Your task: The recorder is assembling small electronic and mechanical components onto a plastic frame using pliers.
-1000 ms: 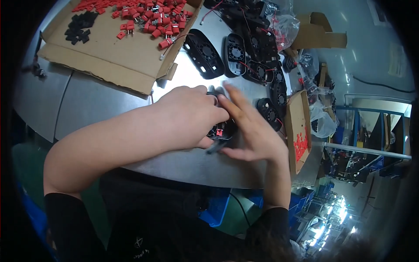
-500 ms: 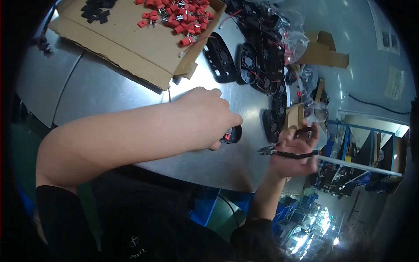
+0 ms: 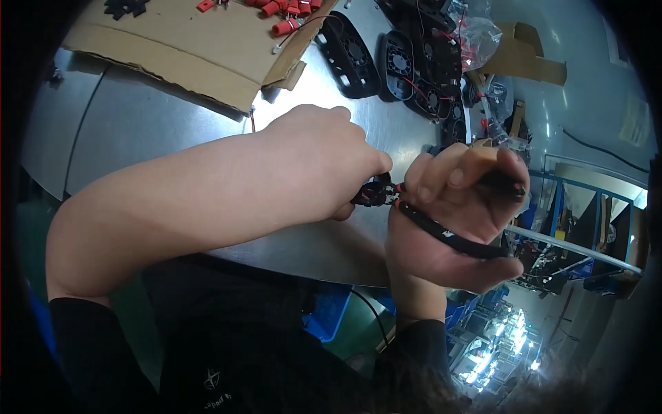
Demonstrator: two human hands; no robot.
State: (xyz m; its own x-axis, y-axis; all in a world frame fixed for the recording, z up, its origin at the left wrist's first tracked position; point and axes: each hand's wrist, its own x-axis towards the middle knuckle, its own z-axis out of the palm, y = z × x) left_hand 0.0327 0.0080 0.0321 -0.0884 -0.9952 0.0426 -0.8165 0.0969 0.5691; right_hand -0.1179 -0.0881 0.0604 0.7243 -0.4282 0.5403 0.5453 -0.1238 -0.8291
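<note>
My left hand (image 3: pixel 327 159) is closed around a small black plastic housing (image 3: pixel 368 196), which the fingers mostly hide. In my right hand (image 3: pixel 431 255) is a pair of diagonal cutting pliers, one black handle (image 3: pixel 452 239) lying across the palm and the other under the curled fingers. The pliers' jaws meet the right end of the housing; whether they bite on anything there is too small to tell. Both hands are over the metal table (image 3: pixel 155 127).
A cardboard tray (image 3: pixel 169 65) at the upper left holds red parts (image 3: pixel 284 27) and black pieces (image 3: pixel 126 7). Black fan housings (image 3: pixel 350 58) with red wires cluster at the back, beside clear plastic bags (image 3: pixel 480 41) and a cardboard box (image 3: pixel 524 58). A blue-framed shelf (image 3: pixel 586 214) stands at right.
My right hand has brought the pliers up and leftward, from apart to touching the housing. My left hand still holds the housing. The view has shifted slightly.
</note>
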